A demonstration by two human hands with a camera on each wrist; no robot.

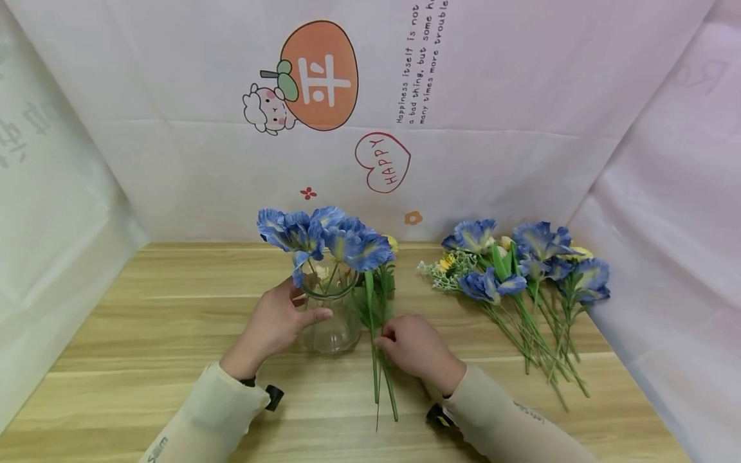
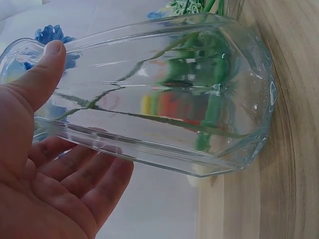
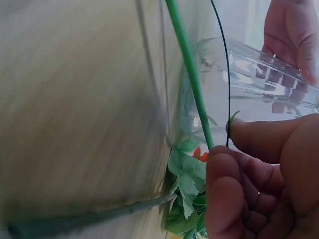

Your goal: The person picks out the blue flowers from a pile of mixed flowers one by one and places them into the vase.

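Observation:
A clear glass vase [image 1: 332,325] stands on the wooden table with thin stems inside it and blue artificial flowers [image 1: 353,243] over its mouth. My left hand [image 1: 278,321] grips the vase near the neck, thumb on one side and fingers on the other. Just right of the vase, my right hand [image 1: 413,346] pinches a thin dark green stem [image 3: 227,74] between thumb and fingers. A thicker green stem [image 3: 192,69] passes beside those fingertips; whether they hold it too is unclear. Green leaves [image 3: 187,174] lie behind the right hand.
To the right lies a loose pile of artificial flowers, with blue blooms [image 1: 541,241], small white-green sprigs [image 1: 448,273] and long green stems [image 1: 544,347]. A printed white cloth [image 1: 202,161] hangs behind the wooden table [image 1: 173,334].

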